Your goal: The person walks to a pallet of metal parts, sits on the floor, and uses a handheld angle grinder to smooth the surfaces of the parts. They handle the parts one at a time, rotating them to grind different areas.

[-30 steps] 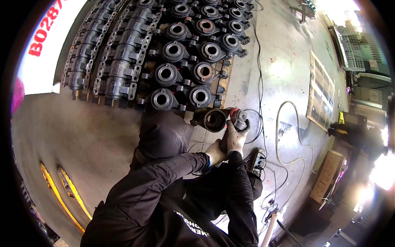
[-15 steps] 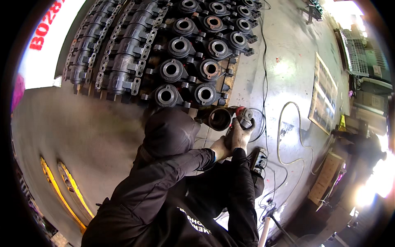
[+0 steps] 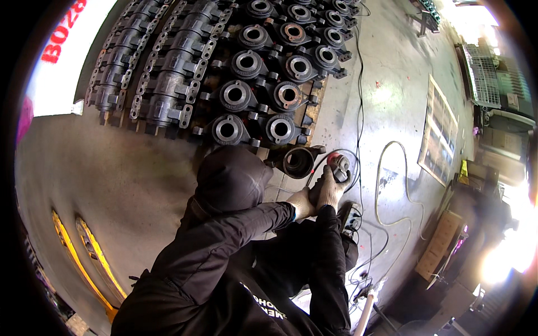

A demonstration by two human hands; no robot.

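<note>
Grinder [image 3: 340, 166] in both gloved hands [image 3: 332, 194]

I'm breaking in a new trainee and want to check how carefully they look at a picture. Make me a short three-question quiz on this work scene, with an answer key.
1. Multiple choice: what do the left grip and the right grip both hold?
A) a hammer
B) an angle grinder
C) a wrench

2. True or false: the yellow forks on the floor lie to the left of both grips.

3. Fill in the missing word: the round-mouthed metal casting nearest the held tool is to the ____ of it.

Key
1. B
2. True
3. left
</note>
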